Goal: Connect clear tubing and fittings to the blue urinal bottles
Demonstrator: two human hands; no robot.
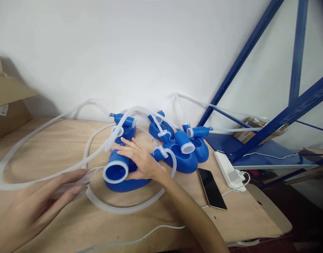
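My right hand (140, 158) is wrapped over the neck of a blue urinal bottle (139, 185) on the table, thumb below and fingers above. The bottle's wide mouth, with a white rim (106, 173), faces me. At the left, my left hand (42, 202) pinches a translucent lid (81, 181), partly hidden by the fingers; a thin strap links it to the rim. A clear hose (124, 210) loops in front of the bottle, one end disappearing near my left fingertips. Behind it, another blue bottle (128, 133) lies close to my right fingers.
More blue bottles (184, 163) with hoses cluster right of centre. A phone (212, 189) and a power strip (227, 170) lie at the right. A cardboard box (12, 112) stands at the left. Blue shelf posts (283, 116) rise beyond the table's right edge.
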